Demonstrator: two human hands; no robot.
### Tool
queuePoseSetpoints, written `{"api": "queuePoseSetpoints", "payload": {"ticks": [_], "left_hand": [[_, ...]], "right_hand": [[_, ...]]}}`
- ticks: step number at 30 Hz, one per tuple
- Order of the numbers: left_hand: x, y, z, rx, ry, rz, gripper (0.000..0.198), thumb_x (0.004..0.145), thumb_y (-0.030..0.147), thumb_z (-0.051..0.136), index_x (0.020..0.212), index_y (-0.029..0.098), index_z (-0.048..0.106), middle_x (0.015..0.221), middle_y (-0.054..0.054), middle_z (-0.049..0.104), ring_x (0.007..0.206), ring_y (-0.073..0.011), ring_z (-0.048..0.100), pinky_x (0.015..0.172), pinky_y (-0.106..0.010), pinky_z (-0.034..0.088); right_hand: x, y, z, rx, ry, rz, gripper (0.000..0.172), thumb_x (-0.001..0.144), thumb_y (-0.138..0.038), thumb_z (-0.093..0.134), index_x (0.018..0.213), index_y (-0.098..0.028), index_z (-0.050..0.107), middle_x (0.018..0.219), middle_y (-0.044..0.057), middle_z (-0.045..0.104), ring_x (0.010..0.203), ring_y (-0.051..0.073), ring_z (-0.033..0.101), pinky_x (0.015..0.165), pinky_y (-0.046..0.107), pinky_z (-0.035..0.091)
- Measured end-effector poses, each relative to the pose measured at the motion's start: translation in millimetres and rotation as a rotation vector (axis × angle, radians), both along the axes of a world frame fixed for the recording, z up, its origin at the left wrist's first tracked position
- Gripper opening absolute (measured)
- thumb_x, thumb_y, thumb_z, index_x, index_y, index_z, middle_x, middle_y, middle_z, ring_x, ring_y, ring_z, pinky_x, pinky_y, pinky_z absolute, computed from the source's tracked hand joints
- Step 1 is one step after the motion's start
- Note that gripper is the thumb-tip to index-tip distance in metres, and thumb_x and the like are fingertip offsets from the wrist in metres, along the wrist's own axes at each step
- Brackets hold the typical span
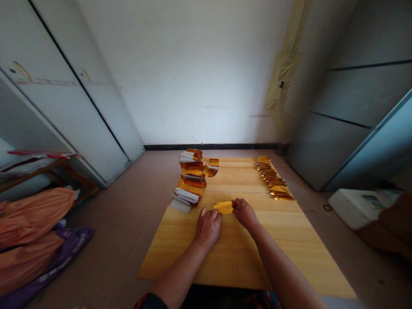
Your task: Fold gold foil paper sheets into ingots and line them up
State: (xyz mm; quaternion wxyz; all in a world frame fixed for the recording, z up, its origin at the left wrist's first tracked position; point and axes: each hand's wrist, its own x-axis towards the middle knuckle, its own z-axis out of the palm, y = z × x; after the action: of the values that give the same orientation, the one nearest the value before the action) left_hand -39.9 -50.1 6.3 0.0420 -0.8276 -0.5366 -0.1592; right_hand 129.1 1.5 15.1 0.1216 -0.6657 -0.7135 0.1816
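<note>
A small gold foil strip (223, 207) lies flat on the desk, just ahead of the person, bridging the gap between the two hands. The right hand (245, 213) sits at its right end, with the fingers (236, 204) closed narrow on that end; they seem to pinch it, though the underside is hidden. The left hand (208, 228) sits at the strip's lower left corner, its fingers (215, 213) curled down and close together, with the tips at the foil's edge. Whether they grip or only press there, I cannot tell.

For foil this thin, light, even pressure from both hands looks best, with the strip kept flat on the wood and its edges kept square. A hard pinch would probably crease the shiny face.

To the left of the hands rises a loose stack of folded gold and white paper bundles (191, 180), with a loose white sheet (179, 205) at its near end and a gold piece (212, 167) beside its far end. To the right, small gold folded pieces (272, 178) lie overlapped in a line along the far part of the pale wooden desk (244, 266).

Orange sacks (28, 227) and a purple bag (54, 262) lie on the tiled floor (128, 193) to the left, near white cupboard doors (74, 86).
</note>
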Motion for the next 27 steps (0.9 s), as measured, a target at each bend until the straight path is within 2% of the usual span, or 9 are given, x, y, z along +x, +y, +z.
{"api": "queuePoseSetpoints", "payload": {"ticks": [3, 5, 10, 16, 19, 23, 27], "left_hand": [[-1, 10, 1.2, -0.006, -0.035, -0.01, 0.016, 0.086, 0.017, 0.049, 0.082, 0.02, 0.064, 0.085, -0.004, 0.062, 0.084, -0.0183, 0.056, 0.089, -0.038, 0.033], [0, 16, 1.5, -0.025, -0.052, 0.018, 0.014, 0.086, 0.02, 0.051, 0.078, 0.02, 0.063, 0.085, -0.004, 0.062, 0.085, -0.0185, 0.055, 0.082, -0.035, 0.036], [7, 25, -0.7, -0.035, -0.115, 0.099, 0.01, 0.084, 0.019, 0.053, 0.083, 0.021, 0.063, 0.088, -0.004, 0.062, 0.089, -0.0195, 0.053, 0.077, -0.033, 0.035], [6, 22, -2.4, -0.04, -0.148, 0.072, 0.017, 0.083, 0.018, 0.053, 0.096, 0.024, 0.063, 0.094, -0.005, 0.061, 0.096, -0.021, 0.051, 0.08, -0.035, 0.034], [5, 21, -2.9, -0.036, -0.154, 0.054, 0.018, 0.084, 0.014, 0.049, 0.092, 0.023, 0.063, 0.089, -0.005, 0.061, 0.093, -0.0205, 0.052, 0.079, -0.035, 0.033], [3, 18, -1.6, -0.054, -0.138, -0.001, 0.022, 0.079, 0.009, 0.049, 0.088, 0.023, 0.063, 0.086, -0.005, 0.061, 0.091, -0.0199, 0.053, 0.078, -0.035, 0.033], [0, 10, 1.9, -0.049, -0.137, -0.044, 0.015, 0.078, 0.015, 0.053, 0.084, 0.023, 0.064, 0.089, -0.005, 0.061, 0.093, -0.0205, 0.052, 0.08, -0.036, 0.033]], "right_hand": [[-4, -2, 1.3, 0.039, -0.026, -0.033, 0.04, 0.078, -0.007, 0.047, 0.116, -0.018, 0.052, 0.109, 0.007, 0.058, 0.086, 0.014, 0.06, 0.067, 0.021, 0.037], [-6, -4, 3.1, 0.053, -0.042, -0.03, 0.044, 0.078, -0.008, 0.047, 0.12, -0.02, 0.049, 0.115, 0.007, 0.054, 0.086, 0.014, 0.06, 0.067, 0.022, 0.038], [-4, -8, 8.7, 0.051, -0.038, 0.005, 0.028, 0.079, -0.01, 0.047, 0.104, -0.02, 0.055, 0.112, 0.005, 0.054, 0.084, 0.013, 0.06, 0.064, 0.021, 0.037], [-3, -7, 10.3, 0.045, 0.003, -0.016, 0.019, 0.079, -0.015, 0.051, 0.096, -0.02, 0.056, 0.105, 0.003, 0.054, 0.078, 0.012, 0.059, 0.063, 0.021, 0.037], [-2, -4, 8.2, 0.048, 0.063, -0.041, 0.027, 0.075, -0.015, 0.055, 0.101, -0.02, 0.056, 0.107, 0.004, 0.055, 0.08, 0.013, 0.06, 0.066, 0.021, 0.039], [5, -1, 1.7, 0.101, 0.205, -0.047, 0.036, 0.074, -0.011, 0.054, 0.109, -0.02, 0.055, 0.111, 0.005, 0.055, 0.091, 0.015, 0.059, 0.075, 0.022, 0.043], [13, -2, -6.3, 0.151, 0.371, 0.024, 0.037, 0.071, -0.007, 0.053, 0.105, -0.021, 0.058, 0.109, 0.004, 0.055, 0.093, 0.014, 0.057, 0.079, 0.023, 0.045]]}}
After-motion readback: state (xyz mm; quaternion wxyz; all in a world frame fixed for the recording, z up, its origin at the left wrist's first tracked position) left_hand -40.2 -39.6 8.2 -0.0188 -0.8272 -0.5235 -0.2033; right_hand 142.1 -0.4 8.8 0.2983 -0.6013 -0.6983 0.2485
